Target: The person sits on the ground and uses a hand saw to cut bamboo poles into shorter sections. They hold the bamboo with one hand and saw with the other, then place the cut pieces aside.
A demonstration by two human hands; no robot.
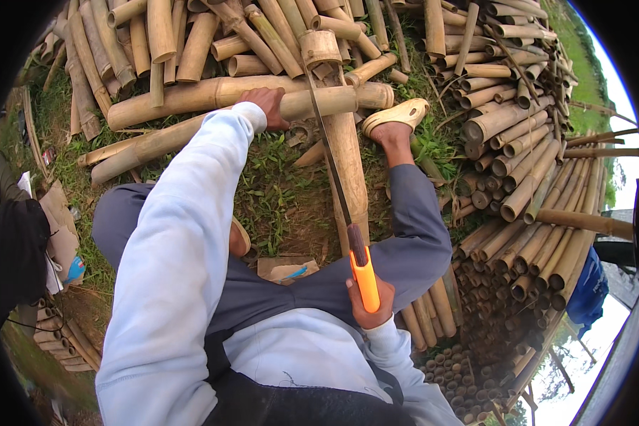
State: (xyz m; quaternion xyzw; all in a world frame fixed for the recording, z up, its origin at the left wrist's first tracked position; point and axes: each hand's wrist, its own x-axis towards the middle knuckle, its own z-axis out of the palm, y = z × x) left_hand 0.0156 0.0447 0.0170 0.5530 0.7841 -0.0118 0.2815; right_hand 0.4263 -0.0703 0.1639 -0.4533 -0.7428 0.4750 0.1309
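My right hand [378,304] is wrapped round the orange handle of a handsaw [334,165]. The saw's long dark blade points away from me and crosses over a short bamboo length [326,101]. Near the left end of that bamboo, my left hand [265,106] is closed round it. The bamboo lies crosswise over a thick bamboo post [349,177], which runs from between my legs toward a cut bamboo end [320,48]. Whether the blade has bitten into the bamboo cannot be seen.
Beyond my left hand lie a thick bamboo pole [184,98] and loose bamboo pieces [138,151]. Bamboo stacks [518,142] rise on the right. My right foot wears a pale clog [397,116] beside the post. Cardboard [58,220] lies at the left, on grassy ground.
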